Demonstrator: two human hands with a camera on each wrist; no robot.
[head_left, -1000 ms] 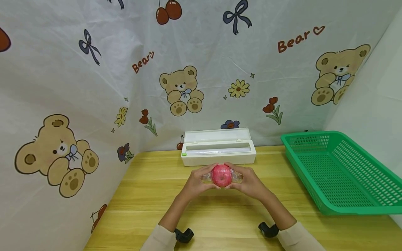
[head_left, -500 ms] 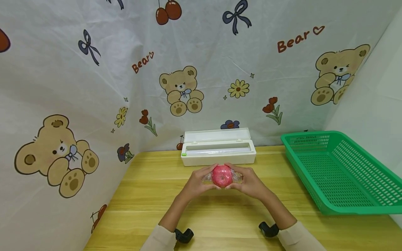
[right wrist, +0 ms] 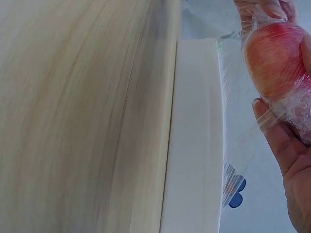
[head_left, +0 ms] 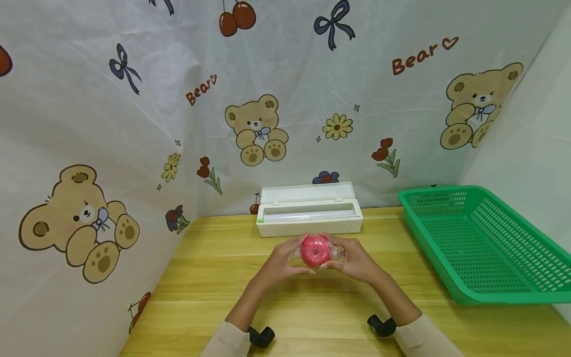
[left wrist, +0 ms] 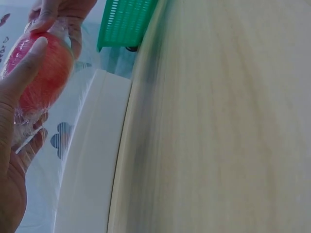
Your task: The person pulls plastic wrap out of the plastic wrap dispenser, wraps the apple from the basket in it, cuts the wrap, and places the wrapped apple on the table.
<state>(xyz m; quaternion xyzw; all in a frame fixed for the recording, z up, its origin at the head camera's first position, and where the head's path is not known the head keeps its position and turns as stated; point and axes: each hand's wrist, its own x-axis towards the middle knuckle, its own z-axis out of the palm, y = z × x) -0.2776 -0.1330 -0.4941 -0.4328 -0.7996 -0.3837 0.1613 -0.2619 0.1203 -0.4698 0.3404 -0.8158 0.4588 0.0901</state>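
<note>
A red apple (head_left: 315, 251) is wrapped in clear cling film, held up over the table between the two hands. My left hand (head_left: 282, 259) holds its left side, fingers at the upper edge and thumb stretched along below. In the left wrist view the left thumb (left wrist: 28, 68) overlaps the apple's face. On the opposite side, my right hand (head_left: 352, 257) grips the fruit between thumb and fingers. Loose, crumpled film (right wrist: 296, 109) bunches out at both sides of the apple, inside the palms.
Behind the hands stands a white cling film box (head_left: 310, 228), lid raised, a roll of film inside. A green plastic basket (head_left: 473, 297) sits at the right of the wooden table (head_left: 214, 277). A bear-printed cloth (head_left: 294, 74) hangs behind.
The left thumb has straightened a little and dropped slightly below the apple. The apple stays in both hands at nearly the same spot. The head view has shifted slightly.
</note>
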